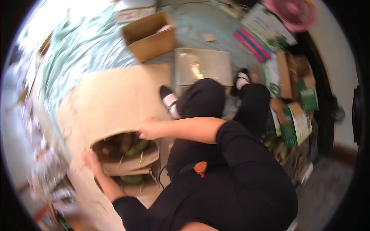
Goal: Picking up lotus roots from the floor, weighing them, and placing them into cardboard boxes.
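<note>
A brown cardboard box [115, 168] with an open top sits between my hands, near the lower left. Inside lie green and brown rounded fruits or vegetables [137, 147], too blurred to name. My right hand [151, 129] is closed on the box's upper right rim. On its left side, my left hand [92, 159] grips the edge, its fingers smeared by motion. Just below, a second open box [150, 190] shows another green piece and a thin yellow strip. A large flat cardboard sheet [115, 88] spreads out beyond the boxes.
An open brown box [152, 42] stands ahead, beside a clear-covered flat box [203, 67]. Crumpled pale green sheeting [73, 57] covers the far left. Green and white cartons [295, 125] line the right, with a pink basin [291, 13] at the far right. My legs are close by.
</note>
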`<state>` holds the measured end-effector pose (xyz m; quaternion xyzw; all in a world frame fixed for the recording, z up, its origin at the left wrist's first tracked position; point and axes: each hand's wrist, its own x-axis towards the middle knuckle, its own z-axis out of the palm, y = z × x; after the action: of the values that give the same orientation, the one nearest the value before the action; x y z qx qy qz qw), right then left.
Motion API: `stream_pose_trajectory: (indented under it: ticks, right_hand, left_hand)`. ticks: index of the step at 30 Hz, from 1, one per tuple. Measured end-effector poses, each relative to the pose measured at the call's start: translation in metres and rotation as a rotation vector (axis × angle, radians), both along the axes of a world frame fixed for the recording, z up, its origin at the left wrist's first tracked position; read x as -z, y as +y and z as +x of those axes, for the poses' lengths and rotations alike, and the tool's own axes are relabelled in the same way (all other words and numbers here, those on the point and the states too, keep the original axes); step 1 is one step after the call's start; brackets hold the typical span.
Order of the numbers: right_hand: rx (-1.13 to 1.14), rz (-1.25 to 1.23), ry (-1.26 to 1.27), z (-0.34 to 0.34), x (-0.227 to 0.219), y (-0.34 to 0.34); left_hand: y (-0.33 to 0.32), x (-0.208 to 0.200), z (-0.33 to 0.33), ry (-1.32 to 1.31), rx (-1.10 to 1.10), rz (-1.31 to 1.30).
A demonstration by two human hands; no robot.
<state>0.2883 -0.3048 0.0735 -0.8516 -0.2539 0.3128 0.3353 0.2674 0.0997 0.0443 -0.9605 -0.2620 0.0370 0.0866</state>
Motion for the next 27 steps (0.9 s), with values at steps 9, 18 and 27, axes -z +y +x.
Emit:
stream_pose_trajectory:
  ticks: [9,18,27]
  right_hand:
    - [0.267,0.267,-0.137,0.041,-0.099,-0.046]
    - [0.860,0.386,-0.524,0.032,-0.120,-0.232]
    - [1.125,0.276,-0.337,0.013,-0.079,-0.325]
  left_hand:
    - [-0.161,0.057,0.166,0.244,0.757,-0.654]
    - [-0.293,0.209,0.161,1.154,1.083,-0.141]
    - [-0.277,0.174,0.082,1.446,0.565,-0.281]
